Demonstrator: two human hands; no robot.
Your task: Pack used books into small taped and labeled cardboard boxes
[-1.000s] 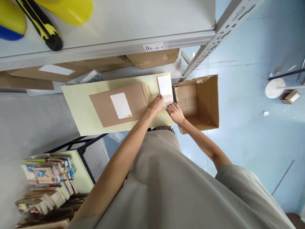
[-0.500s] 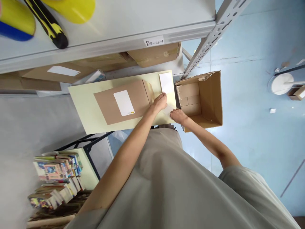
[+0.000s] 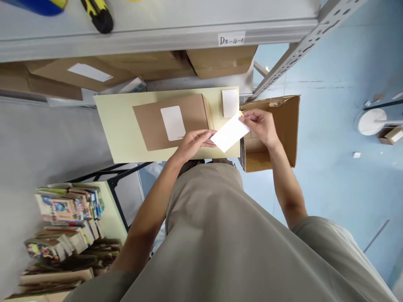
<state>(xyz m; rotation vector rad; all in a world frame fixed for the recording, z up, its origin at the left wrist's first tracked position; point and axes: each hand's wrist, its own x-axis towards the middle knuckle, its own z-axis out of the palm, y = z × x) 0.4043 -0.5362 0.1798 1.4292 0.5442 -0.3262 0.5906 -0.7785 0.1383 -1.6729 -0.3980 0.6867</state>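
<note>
Both hands hold one white rectangular paper label [image 3: 229, 133] above the pale yellow-green worktop [image 3: 116, 134]: the left hand [image 3: 194, 142] pinches its lower left corner, and the right hand [image 3: 261, 125] grips its upper right corner. Just to the left lies a flat brown cardboard parcel [image 3: 189, 113], which already carries a white label [image 3: 173, 122]. Another small white sheet [image 3: 230, 102] rests beyond the hands. An open brown cardboard box [image 3: 283, 134] stands beside the worktop. I judge the held label is not yet stuck anywhere.
</note>
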